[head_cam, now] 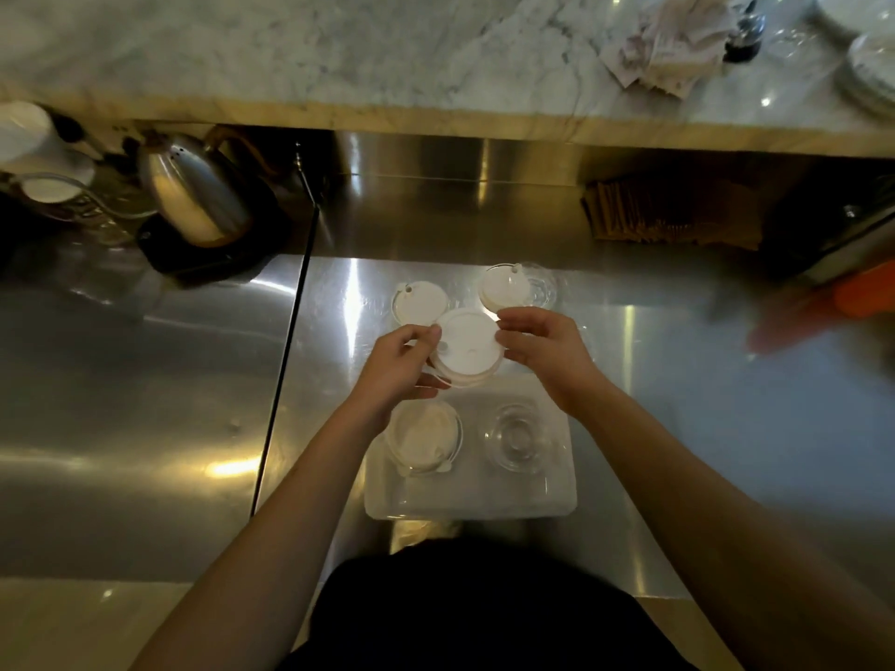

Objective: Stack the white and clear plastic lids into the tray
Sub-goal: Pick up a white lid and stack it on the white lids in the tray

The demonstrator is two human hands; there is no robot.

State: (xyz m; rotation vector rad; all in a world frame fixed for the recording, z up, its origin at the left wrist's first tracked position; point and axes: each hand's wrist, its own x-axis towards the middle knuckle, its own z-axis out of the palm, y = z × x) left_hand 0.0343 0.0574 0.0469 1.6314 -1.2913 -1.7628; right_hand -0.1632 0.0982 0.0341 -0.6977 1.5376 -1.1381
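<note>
A small stack of white lids (466, 350) is held above the steel counter, just beyond the far edge of the clear plastic tray (472, 501). My left hand (399, 368) grips its left side and my right hand (542, 351) pinches its right edge. Inside the tray lie a stack of white lids (423, 438) on the left and a stack of clear lids (517, 435) on the right. Farther back on the counter rest a white lid (420, 302), another white lid (502, 288) and clear lids (542, 285) beside it.
A steel kettle (193, 196) on a black base stands at the left back, with a thin black rod (290, 331) running down the counter. An orange object (867, 295) lies at the right. A marble shelf (339, 55) above carries paper slips and plates.
</note>
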